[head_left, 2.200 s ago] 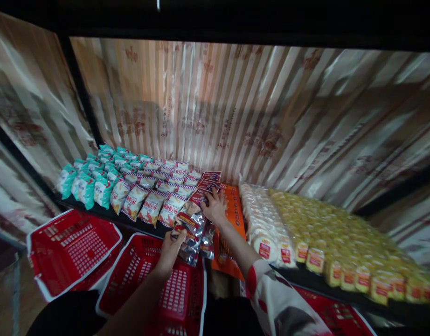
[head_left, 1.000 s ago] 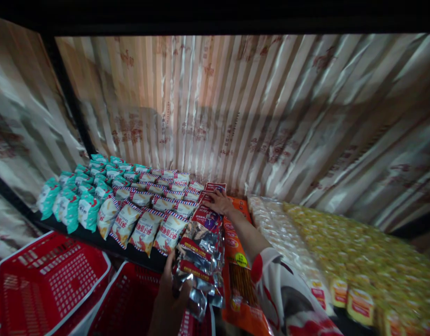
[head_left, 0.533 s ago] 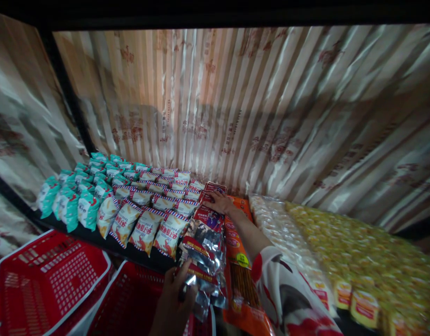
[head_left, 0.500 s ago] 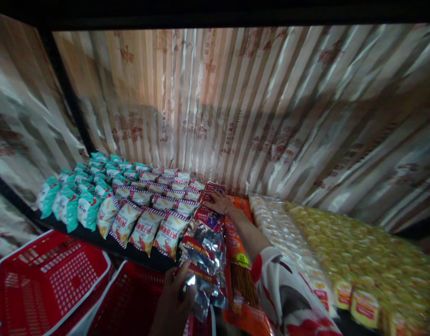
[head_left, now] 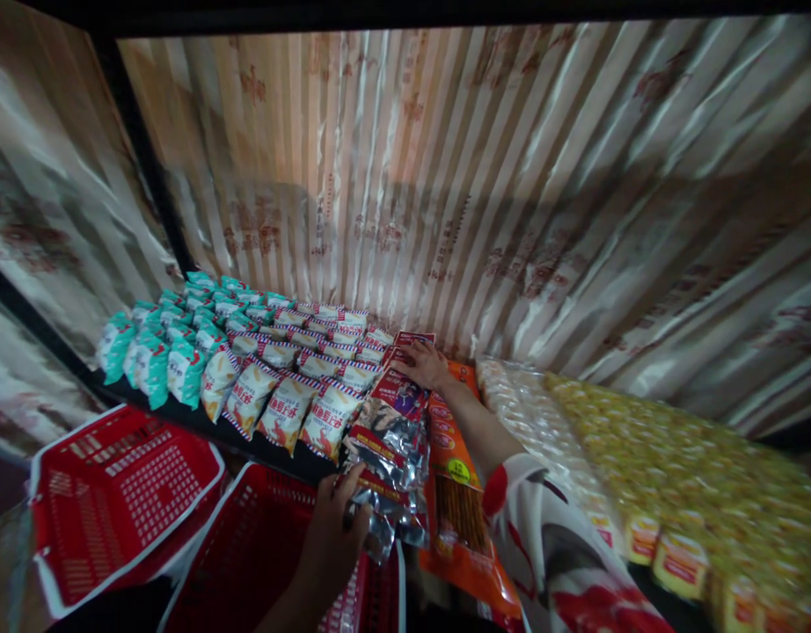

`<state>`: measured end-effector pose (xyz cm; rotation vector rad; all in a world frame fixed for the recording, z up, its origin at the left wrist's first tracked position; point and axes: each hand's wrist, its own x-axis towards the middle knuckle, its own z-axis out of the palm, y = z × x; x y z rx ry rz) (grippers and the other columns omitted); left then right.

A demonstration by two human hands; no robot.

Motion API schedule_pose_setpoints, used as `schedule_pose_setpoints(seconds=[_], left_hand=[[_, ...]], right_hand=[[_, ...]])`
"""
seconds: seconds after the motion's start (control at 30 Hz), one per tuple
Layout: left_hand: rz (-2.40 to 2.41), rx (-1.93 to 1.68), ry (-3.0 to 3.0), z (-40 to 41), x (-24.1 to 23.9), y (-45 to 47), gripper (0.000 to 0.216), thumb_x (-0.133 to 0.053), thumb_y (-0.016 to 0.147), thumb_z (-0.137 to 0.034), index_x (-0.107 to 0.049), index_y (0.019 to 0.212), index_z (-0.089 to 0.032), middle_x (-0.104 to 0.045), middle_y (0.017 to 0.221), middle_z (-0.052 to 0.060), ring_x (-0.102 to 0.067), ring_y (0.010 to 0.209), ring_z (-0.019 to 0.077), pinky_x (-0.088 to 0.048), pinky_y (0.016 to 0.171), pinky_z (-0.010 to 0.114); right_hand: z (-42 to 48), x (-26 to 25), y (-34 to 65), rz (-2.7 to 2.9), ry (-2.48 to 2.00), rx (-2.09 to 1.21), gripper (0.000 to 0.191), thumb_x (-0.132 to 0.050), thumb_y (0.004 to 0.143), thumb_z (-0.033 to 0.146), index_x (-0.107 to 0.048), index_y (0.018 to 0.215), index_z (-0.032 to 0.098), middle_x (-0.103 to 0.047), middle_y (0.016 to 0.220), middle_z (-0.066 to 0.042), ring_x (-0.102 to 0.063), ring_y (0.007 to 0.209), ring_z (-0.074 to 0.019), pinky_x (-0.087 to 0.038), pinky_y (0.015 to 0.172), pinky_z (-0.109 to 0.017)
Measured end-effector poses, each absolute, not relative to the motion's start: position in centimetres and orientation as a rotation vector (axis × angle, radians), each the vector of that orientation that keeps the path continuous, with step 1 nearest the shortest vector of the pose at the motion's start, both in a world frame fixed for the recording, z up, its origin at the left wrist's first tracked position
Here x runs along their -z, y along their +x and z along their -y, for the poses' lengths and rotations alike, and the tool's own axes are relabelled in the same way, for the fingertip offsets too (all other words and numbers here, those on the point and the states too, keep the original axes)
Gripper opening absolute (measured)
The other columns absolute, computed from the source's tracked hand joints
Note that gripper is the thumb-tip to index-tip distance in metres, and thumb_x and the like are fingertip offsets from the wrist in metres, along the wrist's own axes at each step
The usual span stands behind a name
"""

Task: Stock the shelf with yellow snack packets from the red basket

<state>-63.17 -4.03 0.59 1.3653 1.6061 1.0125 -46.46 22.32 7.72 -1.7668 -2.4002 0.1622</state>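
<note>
On shelf edge: crinkled silver-red packets (head_left: 389,440); left hand (head_left: 332,545) fingers gripping them, right hand (head_left: 424,365) flat.

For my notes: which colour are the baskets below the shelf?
Red with white rims, baskets, head view.

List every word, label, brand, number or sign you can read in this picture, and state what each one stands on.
No text here can be read for certain.
Striped snack bags: large red characters, too blurred to quote.
Teal snack bags: print too small.
Silver-and-red packets, gripped by the left hand and touched by the right hand: red labels, illegible.
Orange packets: red ovals and a yellow-green round sticker, unreadable.
Yellow packs: red labels, blurred.
Striped back wall: faint reddish marks, unreadable.
</note>
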Motion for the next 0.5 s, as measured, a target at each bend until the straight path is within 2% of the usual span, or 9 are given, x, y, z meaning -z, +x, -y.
schedule_pose_setpoints(seconds=[0.1,0.2,0.37,0.5], left_hand=[[-1.632,-1.016,1.373,3.9,-0.5,-63.2,0.053,-0.044,0.079,-0.029,-0.048,0.13,-0.016,-0.05,0.12,0.011,-0.052,0.108,0.0194,-0.042,0.096,0.029],[-1.636,-1.034,1.379,3.9,-0.6,-63.3,0.053,-0.046,0.077,-0.03,-0.049,0.128,-0.015,-0.051,0.117,0.011,-0.053,0.105,0.0201,-0.043,0.095,0.031],[-1.619,-1.084,1.405,4.0,-0.4,-63.3,0.051,-0.045,0.078,-0.027,-0.05,0.127,-0.016,-0.05,0.112,0.011,-0.055,0.1,0.0194,-0.044,0.093,0.034],[-1.618,-1.104,1.419,4.0,-0.3,-63.2,0.05,-0.046,0.078,-0.026,-0.05,0.127,-0.017,-0.049,0.108,0.009,-0.055,0.098,0.018,-0.045,0.092,0.031]], right_hand=[[-22.0,-8.5,-46.5,2.386,-1.588,-0.125,0.053,-0.042,0.083,0.06,-0.057,0.121,0.026,-0.044,0.139,-0.007,-0.028,0.133,-0.0293,-0.022,0.107,-0.052],[-21.2,-9.7,-46.7,2.376,-1.446,-0.105,0.043,-0.04,0.087,0.051,-0.059,0.118,0.026,-0.052,0.132,-0.005,-0.036,0.129,-0.0251,-0.024,0.108,-0.047],[-16.9,-11.8,-47.8,2.477,-1.323,-0.111,0.042,-0.044,0.086,0.043,-0.058,0.121,0.024,-0.05,0.134,-0.006,-0.034,0.131,-0.027,-0.021,0.109,-0.049],[-11.5,-12.0,-48.9,2.662,-1.017,-0.245,0.04,-0.04,0.088,0.045,-0.058,0.118,0.025,-0.059,0.123,-0.006,-0.046,0.12,-0.0243,-0.027,0.106,-0.046]])
